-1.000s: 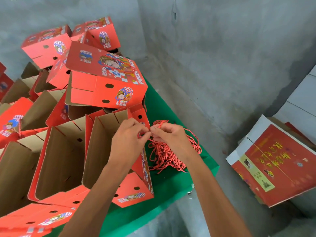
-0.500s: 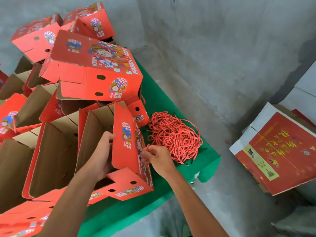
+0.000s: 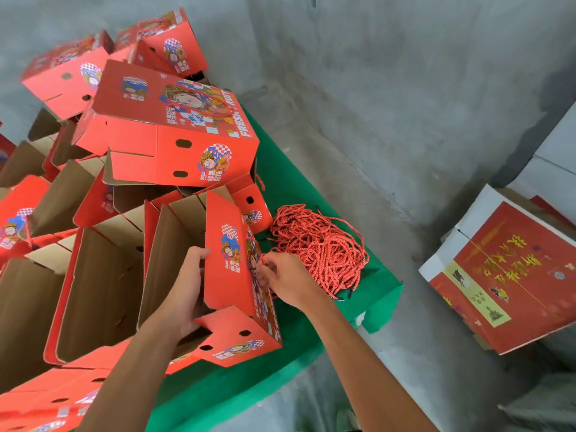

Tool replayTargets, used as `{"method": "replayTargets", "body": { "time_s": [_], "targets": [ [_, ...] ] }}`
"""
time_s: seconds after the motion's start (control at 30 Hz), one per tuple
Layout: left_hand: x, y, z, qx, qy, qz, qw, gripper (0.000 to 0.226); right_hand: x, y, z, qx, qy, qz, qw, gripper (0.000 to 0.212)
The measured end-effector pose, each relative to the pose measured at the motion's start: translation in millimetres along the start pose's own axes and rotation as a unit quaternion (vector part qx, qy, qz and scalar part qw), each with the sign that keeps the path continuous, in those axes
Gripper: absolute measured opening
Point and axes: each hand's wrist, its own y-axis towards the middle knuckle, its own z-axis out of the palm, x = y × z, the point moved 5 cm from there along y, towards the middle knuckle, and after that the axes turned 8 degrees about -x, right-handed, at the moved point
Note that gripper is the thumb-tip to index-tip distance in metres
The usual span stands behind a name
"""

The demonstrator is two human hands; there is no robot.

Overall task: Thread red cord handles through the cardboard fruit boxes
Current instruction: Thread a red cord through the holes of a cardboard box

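The left hand [image 3: 184,291] grips the box [image 3: 230,275] from inside, fingers [image 3: 199,254] curled over its upright panel, long axis running away from the person. Right-hand [image 3: 286,282] fingers [image 3: 265,272] pinch a cord [image 3: 262,259] against the printed face. Beyond them, cords [image 3: 318,247] heap on the green bench [image 3: 377,285]. A farther box [image 3: 174,126] reads "FRESH FRUIT".

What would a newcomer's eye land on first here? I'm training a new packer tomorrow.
First the heap of red fruit boxes piled over the green table, many showing brown insides. Next the tangled pile of red cords at the table's right edge. Then the left hand reaching inside the open box while the right hand pinches a cord against its outer face.
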Motion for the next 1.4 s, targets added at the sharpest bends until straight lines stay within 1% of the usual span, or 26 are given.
{"method": "replayTargets", "body": {
  "time_s": [0.13,0.27,0.33,0.43,0.57,0.73,0.8,0.83,0.87,0.9,0.93,0.97,1.0,1.07,1.1,1.13,1.17,1.2,1.27,1.33,1.4],
  "targets": [
    [3,2,1,-0.009,-0.028,0.007,1.000,0.053,-7,-9,3,0.017,-0.020,0.014,1.000,0.023],
    [4,2,1,0.002,-0.019,-0.002,1.000,0.062,-15,-23,6,0.029,-0.026,0.020,0.999,0.018],
    [5,0,2,0.002,-0.017,-0.001,1.000,0.060,-12,-25,6,0.027,-0.027,0.015,0.999,0.019],
    [7,-3,1,-0.016,-0.016,-0.002,1.000,0.056,-5,-21,4,0.022,-0.054,-0.015,0.998,0.020],
    [7,-6,-2,-0.026,-0.028,-0.002,0.999,0.055,0,-19,0,0.024,-0.090,-0.057,0.994,0.028],
    [9,-13,12,0.048,-0.048,0.005,0.998,0.065,1,-7,2,0.070,-0.084,-0.057,0.992,0.025],
    [10,-11,12,0.060,-0.049,-0.002,0.997,0.069,2,-1,3,0.085,-0.060,-0.045,0.994,0.026],
    [10,-10,13,0.063,-0.043,-0.017,0.997,0.076,1,0,4,0.086,-0.043,-0.032,0.995,0.025],
    [12,-7,13,0.065,-0.030,-0.037,0.997,0.083,0,1,4,0.084,-0.026,-0.013,0.996,0.024],
    [14,-7,13,0.059,-0.009,-0.049,0.997,0.082,-2,0,5,0.080,-0.015,0.003,0.997,0.024],
    [13,-5,13,0.047,0.020,-0.042,0.998,0.068,-4,0,7,0.075,-0.014,0.009,0.997,0.025],
    [11,-3,13,0.040,0.070,-0.023,0.996,0.049,-5,-2,9,0.072,-0.021,0.010,0.997,0.026],
    [8,-1,14,0.033,0.129,0.004,0.991,0.033,-6,-4,11,0.067,-0.033,0.008,0.997,0.028],
    [2,3,17,0.021,0.232,0.061,0.971,0.010,-6,-8,12,0.056,-0.048,0.003,0.997,0.031],
    [-2,5,17,0.016,0.280,0.083,0.956,0.008,-5,-10,13,0.054,-0.044,0.004,0.998,0.032],
    [-6,7,18,0.011,0.325,0.103,0.940,0.013,-5,-11,13,0.053,-0.038,0.005,0.998,0.033],
    [-9,8,20,0.007,0.351,0.113,0.930,0.011,-4,-13,13,0.052,-0.035,0.007,0.998,0.033],
    [-10,10,20,0.006,0.362,0.116,0.925,0.007,-3,-14,14,0.049,-0.033,0.007,0.998,0.033],
    [-9,13,21,-0.007,0.367,0.118,0.923,0.017,-4,-17,16,0.029,-0.010,0.014,0.999,0.034],
    [-8,13,20,-0.033,0.375,0.125,0.918,0.019,-9,-18,16,-0.005,0.045,0.042,0.998,0.038],
    [-8,13,17,-0.050,0.384,0.150,0.910,0.023,-17,-18,17,-0.019,0.069,0.068,0.995,0.034]
  ]
}}
